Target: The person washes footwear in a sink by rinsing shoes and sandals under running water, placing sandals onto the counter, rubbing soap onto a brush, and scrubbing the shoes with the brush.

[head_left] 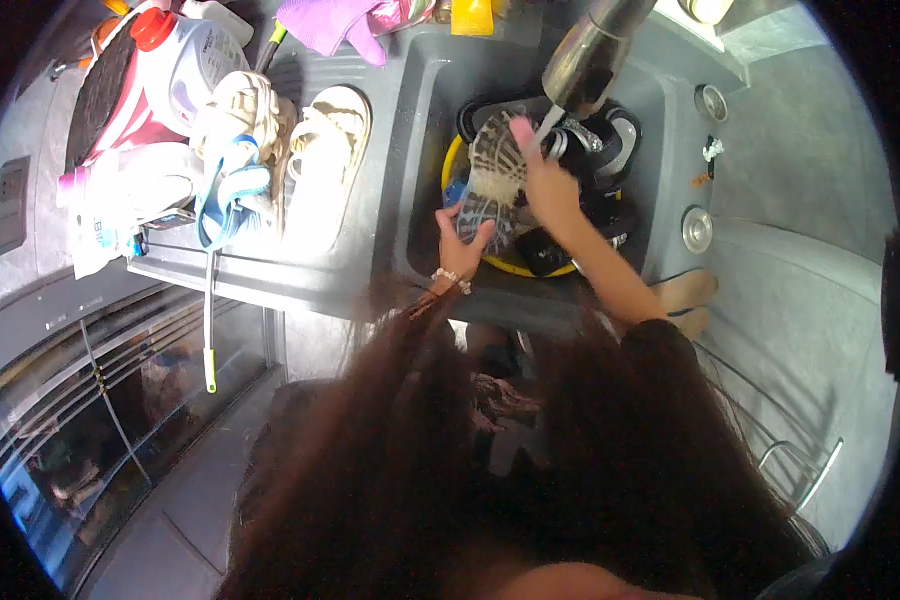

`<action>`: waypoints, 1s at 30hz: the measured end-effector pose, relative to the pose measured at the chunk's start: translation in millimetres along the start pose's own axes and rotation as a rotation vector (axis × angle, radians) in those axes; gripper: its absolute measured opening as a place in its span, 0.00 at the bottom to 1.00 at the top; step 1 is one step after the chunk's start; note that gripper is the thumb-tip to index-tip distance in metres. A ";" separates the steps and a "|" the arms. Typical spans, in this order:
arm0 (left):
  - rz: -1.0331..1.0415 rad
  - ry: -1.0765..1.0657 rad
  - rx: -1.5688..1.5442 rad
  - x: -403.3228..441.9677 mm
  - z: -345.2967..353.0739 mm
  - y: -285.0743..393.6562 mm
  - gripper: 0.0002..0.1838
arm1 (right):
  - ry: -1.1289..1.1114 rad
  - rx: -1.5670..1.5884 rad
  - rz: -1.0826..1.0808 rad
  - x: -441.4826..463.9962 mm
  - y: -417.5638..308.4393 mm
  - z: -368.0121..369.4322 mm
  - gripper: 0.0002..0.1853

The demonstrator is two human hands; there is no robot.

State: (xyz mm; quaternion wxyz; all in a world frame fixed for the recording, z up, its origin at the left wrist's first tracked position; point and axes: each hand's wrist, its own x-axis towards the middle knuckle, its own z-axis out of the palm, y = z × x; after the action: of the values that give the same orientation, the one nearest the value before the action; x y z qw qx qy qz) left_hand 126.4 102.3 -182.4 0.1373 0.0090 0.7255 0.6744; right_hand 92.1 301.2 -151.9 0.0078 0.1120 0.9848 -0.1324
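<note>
A shoe (497,175) with its patterned sole turned up is held over the dark sink (425,130). Around its lower end are the fingers of my left hand (463,248), with a beaded bracelet at the wrist. My right hand (550,185) is at the sole's right edge, near the water stream falling from the faucet (590,60); whether it grips anything there is too blurred to tell. Beneath lies a yellow-rimmed basin (454,165) with black sandals (610,145) in it.
Left of the sink, light sandals (330,140), a blue-strapped item (232,195) and a white jug with a red cap (195,70) stand on the counter. A long-handled brush (210,330) hangs over its edge. Purple gloves (335,22) lie behind.
</note>
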 end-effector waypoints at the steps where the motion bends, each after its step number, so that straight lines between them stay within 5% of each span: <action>1: 0.022 0.022 0.043 0.9 -0.3 -0.9 0.33 | -0.027 -0.006 -0.011 -25.6 -10.0 -14.6 0.36; 3: 0.002 0.003 0.035 3.0 -4.0 -0.3 0.35 | -0.169 -0.028 -0.020 -37.6 -8.5 -34.8 0.41; 10: -0.098 -0.135 -0.106 13.6 -8.2 25.1 0.45 | -0.023 -0.032 -0.094 27.4 19.3 5.1 0.27; 13: -0.110 -0.195 -0.105 25.6 -21.3 20.1 0.44 | -0.197 -0.030 -0.047 -28.7 13.1 -30.9 0.29; 21: -0.320 -0.131 -0.351 37.2 -27.0 26.6 0.39 | -0.060 0.072 -0.153 28.6 15.7 -13.3 0.33; 23: -0.308 -0.128 -0.289 37.3 -29.1 22.2 0.38 | -0.245 -0.052 -0.163 -15.6 35.6 -18.3 0.35; 27: -0.265 -0.122 -0.286 37.0 -23.1 26.9 0.39 | -0.069 -0.031 -0.264 30.3 32.9 -5.2 0.30; 30: -0.242 -0.072 -0.287 36.6 -19.3 31.3 0.37 | -0.181 0.009 -0.117 36.4 22.8 1.5 0.33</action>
State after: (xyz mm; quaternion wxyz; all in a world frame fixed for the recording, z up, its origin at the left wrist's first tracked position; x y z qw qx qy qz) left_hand 81.7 93.6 -157.6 0.2431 -0.0739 0.6122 0.7488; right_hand 61.6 330.2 -160.9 0.0888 0.0417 0.9843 -0.1464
